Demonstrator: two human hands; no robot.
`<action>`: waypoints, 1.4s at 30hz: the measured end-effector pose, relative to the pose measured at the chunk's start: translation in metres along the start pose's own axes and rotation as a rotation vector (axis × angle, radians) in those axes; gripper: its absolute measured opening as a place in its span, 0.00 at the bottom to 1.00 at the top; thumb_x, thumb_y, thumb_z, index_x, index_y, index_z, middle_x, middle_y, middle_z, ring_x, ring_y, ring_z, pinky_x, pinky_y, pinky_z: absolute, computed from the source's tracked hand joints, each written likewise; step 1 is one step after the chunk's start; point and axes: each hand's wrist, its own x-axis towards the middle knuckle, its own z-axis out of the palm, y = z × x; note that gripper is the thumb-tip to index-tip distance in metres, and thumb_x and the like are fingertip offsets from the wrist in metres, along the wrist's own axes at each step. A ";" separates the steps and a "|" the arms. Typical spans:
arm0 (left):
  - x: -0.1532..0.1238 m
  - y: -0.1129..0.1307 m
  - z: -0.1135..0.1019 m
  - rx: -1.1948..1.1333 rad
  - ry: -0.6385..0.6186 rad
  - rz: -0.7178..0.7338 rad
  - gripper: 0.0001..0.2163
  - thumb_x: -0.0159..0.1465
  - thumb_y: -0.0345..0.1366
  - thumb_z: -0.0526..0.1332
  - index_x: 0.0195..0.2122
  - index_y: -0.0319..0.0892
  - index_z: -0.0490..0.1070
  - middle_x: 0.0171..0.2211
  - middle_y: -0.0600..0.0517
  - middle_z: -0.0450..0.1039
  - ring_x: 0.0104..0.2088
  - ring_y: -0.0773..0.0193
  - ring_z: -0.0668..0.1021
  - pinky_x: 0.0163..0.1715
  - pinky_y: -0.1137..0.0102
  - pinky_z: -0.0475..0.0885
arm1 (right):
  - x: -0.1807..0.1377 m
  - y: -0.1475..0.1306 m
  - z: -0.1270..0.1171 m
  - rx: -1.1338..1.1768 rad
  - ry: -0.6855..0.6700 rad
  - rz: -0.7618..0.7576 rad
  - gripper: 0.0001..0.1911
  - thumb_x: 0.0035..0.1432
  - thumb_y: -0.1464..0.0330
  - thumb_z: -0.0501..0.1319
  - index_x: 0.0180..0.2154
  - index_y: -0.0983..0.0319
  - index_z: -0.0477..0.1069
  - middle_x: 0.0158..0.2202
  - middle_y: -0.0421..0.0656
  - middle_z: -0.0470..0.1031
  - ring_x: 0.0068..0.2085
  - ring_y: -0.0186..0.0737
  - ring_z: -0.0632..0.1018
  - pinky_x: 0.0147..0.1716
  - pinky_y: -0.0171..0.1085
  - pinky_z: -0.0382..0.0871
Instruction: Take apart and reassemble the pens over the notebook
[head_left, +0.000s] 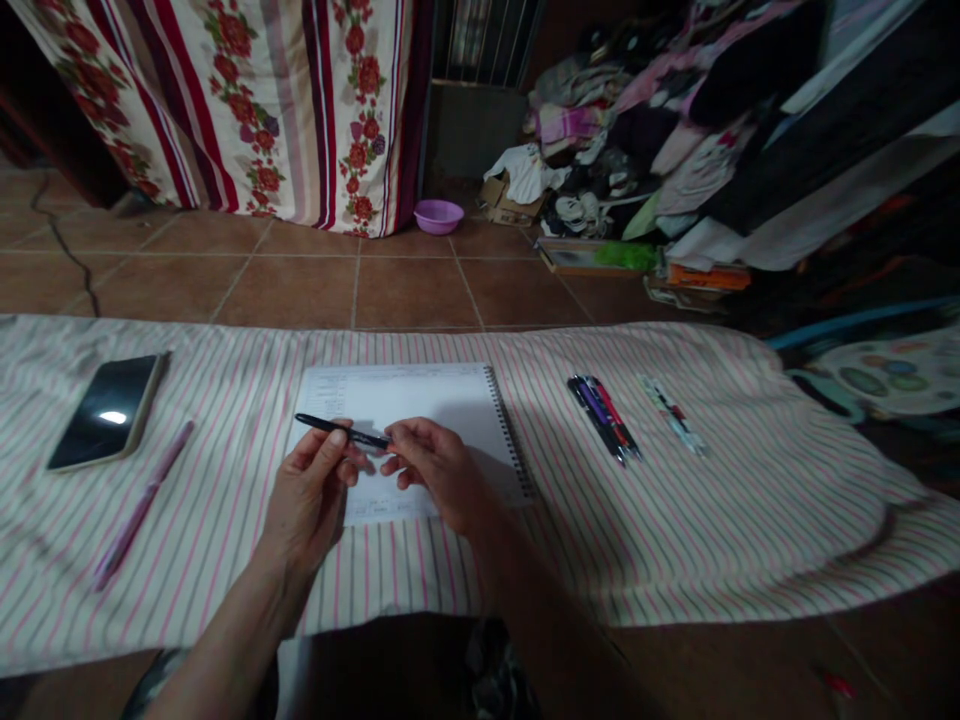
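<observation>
A black pen (367, 438) is held level between both hands, above a spiral notebook (450, 390) with white pages. My left hand (319, 480) pinches it near the middle, with one dark end sticking out to the left. At its other end, my right hand (427, 460) closes its fingertips around the tip. The notebook lies flat, its wire binding along the right side, and faint print shows down the left of the page. Both wrists reach in from the near edge of the striped cloth (585, 540).
A phone (105, 410) and a pink pen (142, 505) lie on the left. To the right are several pens (602, 415) in a group and some whitish pens (673, 418). On the tiled floor beyond stand a purple basin (439, 216) and a clothes pile (600, 130).
</observation>
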 end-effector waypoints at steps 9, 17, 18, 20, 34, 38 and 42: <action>-0.006 0.014 -0.006 0.101 -0.180 -0.105 0.19 0.43 0.36 0.75 0.37 0.37 0.78 0.29 0.46 0.79 0.32 0.61 0.79 0.29 0.73 0.72 | 0.007 0.001 -0.011 0.199 0.206 -0.043 0.12 0.40 0.65 0.70 0.30 0.61 0.75 0.27 0.38 0.75 0.29 0.31 0.74 0.27 0.31 0.64; -0.002 0.013 -0.021 0.421 -0.416 -0.163 0.19 0.54 0.45 0.67 0.41 0.35 0.76 0.30 0.43 0.79 0.27 0.63 0.77 0.30 0.69 0.71 | 0.005 -0.008 -0.022 -0.019 0.106 -0.191 0.13 0.45 0.69 0.67 0.38 0.59 0.74 0.31 0.39 0.77 0.30 0.33 0.73 0.29 0.34 0.64; -0.002 0.010 -0.022 0.466 -0.397 -0.159 0.20 0.53 0.45 0.68 0.41 0.36 0.76 0.28 0.45 0.78 0.24 0.65 0.75 0.27 0.70 0.70 | 0.005 -0.008 -0.021 -0.022 0.089 -0.199 0.13 0.45 0.70 0.67 0.37 0.59 0.74 0.31 0.39 0.77 0.30 0.33 0.73 0.29 0.34 0.64; -0.001 0.002 -0.021 0.538 -0.356 -0.155 0.21 0.51 0.45 0.69 0.41 0.36 0.75 0.25 0.48 0.76 0.22 0.67 0.73 0.22 0.72 0.67 | 0.004 -0.006 -0.018 -0.013 0.073 -0.192 0.13 0.45 0.70 0.67 0.36 0.59 0.74 0.33 0.40 0.78 0.31 0.33 0.74 0.30 0.34 0.65; -0.006 -0.013 -0.021 1.106 -0.270 0.338 0.13 0.61 0.45 0.59 0.37 0.40 0.73 0.24 0.54 0.68 0.20 0.69 0.69 0.18 0.74 0.63 | 0.007 -0.001 -0.011 0.008 0.199 -0.093 0.12 0.43 0.61 0.69 0.29 0.62 0.76 0.28 0.41 0.78 0.29 0.33 0.74 0.28 0.32 0.64; -0.007 -0.014 -0.018 0.995 -0.305 0.213 0.15 0.63 0.46 0.55 0.34 0.39 0.71 0.19 0.55 0.66 0.18 0.70 0.67 0.17 0.74 0.61 | 0.005 -0.002 -0.012 -0.043 0.188 -0.110 0.12 0.47 0.60 0.66 0.32 0.61 0.77 0.31 0.42 0.79 0.31 0.34 0.75 0.30 0.33 0.65; -0.007 -0.018 -0.017 0.776 -0.350 -0.015 0.17 0.63 0.49 0.54 0.32 0.39 0.69 0.14 0.57 0.63 0.15 0.71 0.64 0.17 0.74 0.60 | 0.004 -0.002 -0.012 -0.009 0.121 -0.093 0.13 0.49 0.59 0.64 0.34 0.61 0.75 0.36 0.44 0.80 0.36 0.35 0.77 0.35 0.35 0.68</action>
